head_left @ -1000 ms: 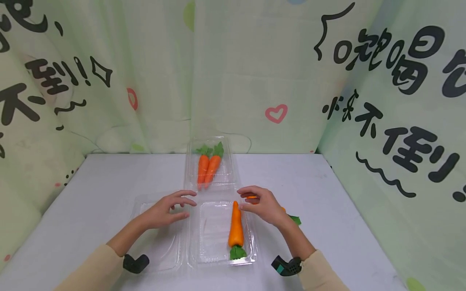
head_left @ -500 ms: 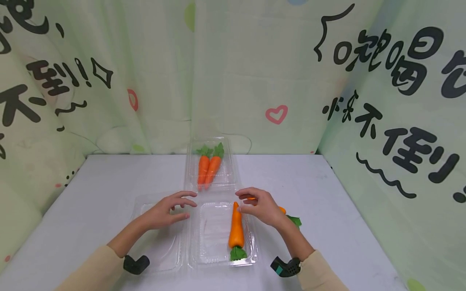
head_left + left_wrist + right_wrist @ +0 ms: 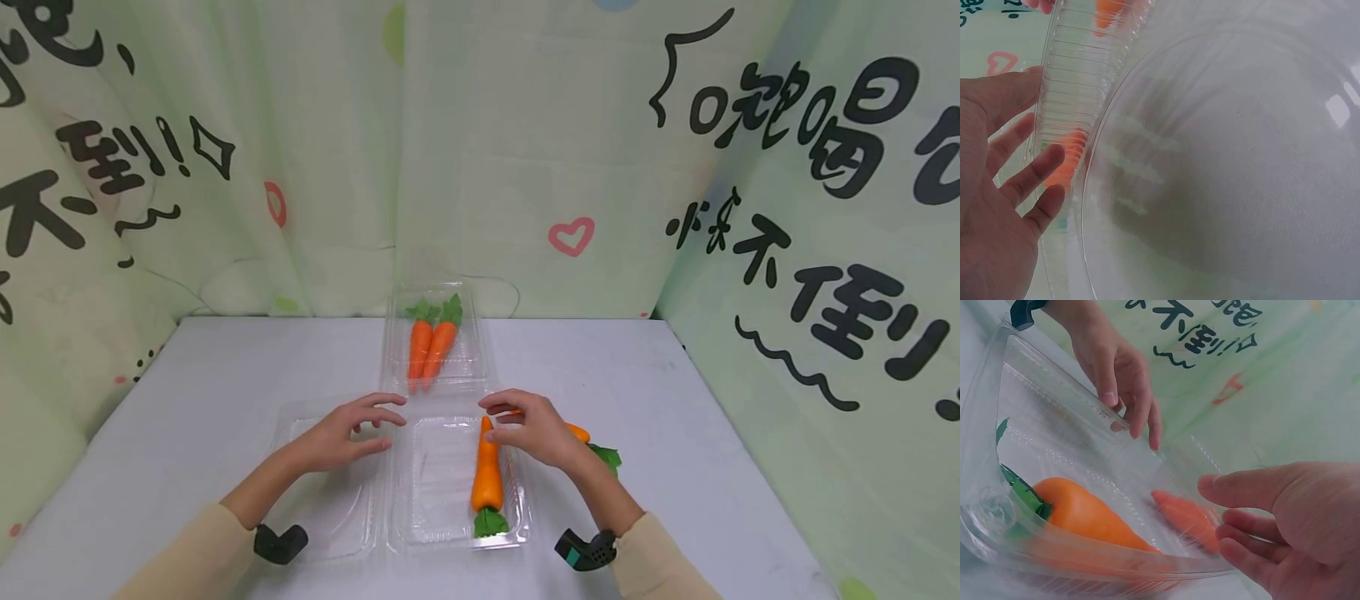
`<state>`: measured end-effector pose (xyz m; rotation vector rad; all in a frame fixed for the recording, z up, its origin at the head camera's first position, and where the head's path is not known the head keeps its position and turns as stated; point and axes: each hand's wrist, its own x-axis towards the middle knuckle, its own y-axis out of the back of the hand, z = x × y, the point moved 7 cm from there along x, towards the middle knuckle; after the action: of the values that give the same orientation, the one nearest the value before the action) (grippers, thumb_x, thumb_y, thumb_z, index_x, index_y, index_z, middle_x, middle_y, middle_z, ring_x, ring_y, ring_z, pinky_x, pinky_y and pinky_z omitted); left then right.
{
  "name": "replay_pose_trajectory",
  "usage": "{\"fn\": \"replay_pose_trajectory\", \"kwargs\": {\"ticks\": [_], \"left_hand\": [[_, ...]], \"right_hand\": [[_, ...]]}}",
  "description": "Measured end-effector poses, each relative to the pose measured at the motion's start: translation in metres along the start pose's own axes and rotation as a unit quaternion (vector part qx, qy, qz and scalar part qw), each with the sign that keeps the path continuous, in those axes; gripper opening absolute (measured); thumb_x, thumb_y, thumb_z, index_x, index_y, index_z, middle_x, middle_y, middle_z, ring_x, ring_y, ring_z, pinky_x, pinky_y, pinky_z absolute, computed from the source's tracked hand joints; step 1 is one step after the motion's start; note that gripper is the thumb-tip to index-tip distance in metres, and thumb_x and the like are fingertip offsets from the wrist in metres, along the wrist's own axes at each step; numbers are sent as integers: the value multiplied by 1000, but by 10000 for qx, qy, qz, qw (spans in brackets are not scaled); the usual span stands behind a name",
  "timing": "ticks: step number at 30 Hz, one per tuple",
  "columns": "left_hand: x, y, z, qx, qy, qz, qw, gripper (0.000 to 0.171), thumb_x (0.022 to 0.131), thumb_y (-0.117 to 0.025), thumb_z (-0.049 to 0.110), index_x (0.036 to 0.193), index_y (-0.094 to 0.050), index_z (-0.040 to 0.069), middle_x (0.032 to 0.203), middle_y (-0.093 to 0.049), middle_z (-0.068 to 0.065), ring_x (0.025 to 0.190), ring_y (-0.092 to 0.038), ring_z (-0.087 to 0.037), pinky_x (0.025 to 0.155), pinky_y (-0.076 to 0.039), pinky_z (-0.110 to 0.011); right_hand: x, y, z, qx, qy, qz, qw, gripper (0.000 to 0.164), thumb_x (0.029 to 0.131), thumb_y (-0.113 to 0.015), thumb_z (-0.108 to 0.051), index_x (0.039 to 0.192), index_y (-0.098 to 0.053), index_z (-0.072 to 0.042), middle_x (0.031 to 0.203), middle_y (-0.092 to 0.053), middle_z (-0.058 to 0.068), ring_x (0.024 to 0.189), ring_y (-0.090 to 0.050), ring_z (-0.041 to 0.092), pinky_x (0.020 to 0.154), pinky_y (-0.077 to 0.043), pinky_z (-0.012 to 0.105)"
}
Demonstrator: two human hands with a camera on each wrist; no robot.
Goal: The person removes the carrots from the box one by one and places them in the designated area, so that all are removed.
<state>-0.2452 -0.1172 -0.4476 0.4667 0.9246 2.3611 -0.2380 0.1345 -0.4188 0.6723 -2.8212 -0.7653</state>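
Observation:
A clear plastic clamshell box [image 3: 438, 500] lies open in front of me, its flat lid [image 3: 333, 525] folded out to the left. One orange carrot [image 3: 487, 471] with a green top rests along the box's right side, tip away from me. My left hand [image 3: 341, 435] hovers by the left rim with fingers spread, holding nothing; the left wrist view shows its palm and fingers [image 3: 1029, 178]. Over the right rim, near the carrot's tip, is my right hand [image 3: 536, 429], loosely curved and holding nothing. Another carrot [image 3: 579, 433] lies right of the box, partly hidden behind that hand.
Behind the open box stands a second clear box [image 3: 471, 358] with two carrots [image 3: 440, 346] inside, green tops toward the back. The white table [image 3: 660, 500] ends at a printed curtain [image 3: 480, 167] at the back and sides.
My right hand has drifted slightly left, showing more of the carrot outside the box. The left hand and both boxes stay in place.

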Motion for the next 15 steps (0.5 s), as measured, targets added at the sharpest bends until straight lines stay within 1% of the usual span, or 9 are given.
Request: {"fn": "replay_pose_trajectory", "kwargs": {"ticks": [4, 9, 15], "left_hand": [[1, 1, 0, -14, -45, -17, 10000, 29, 89, -68, 17, 118, -67, 14, 142, -50, -7, 116, -54, -28, 80, -52, -39], [2, 2, 0, -17, -88, -7, 10000, 28, 90, -68, 17, 118, -67, 14, 143, -50, -8, 120, -52, -30, 80, -51, -38], [0, 0, -1, -37, -61, -16, 10000, 28, 90, -68, 17, 118, -67, 15, 143, -50, -7, 117, -53, -29, 79, -49, -35]], "right_hand": [[3, -1, -1, -85, 92, -95, 9999, 40, 86, -72, -11, 124, -61, -3, 126, -60, 21, 115, -59, 37, 99, -50, 45], [5, -2, -4, -226, 158, -231, 9994, 41, 86, -72, -11, 124, -61, -2, 127, -60, 21, 115, -59, 37, 99, -49, 47], [5, -7, -2, -378, -51, -450, 9983, 43, 86, -71, -10, 126, -60, -2, 129, -60, 18, 116, -59, 36, 101, -47, 50]]}}
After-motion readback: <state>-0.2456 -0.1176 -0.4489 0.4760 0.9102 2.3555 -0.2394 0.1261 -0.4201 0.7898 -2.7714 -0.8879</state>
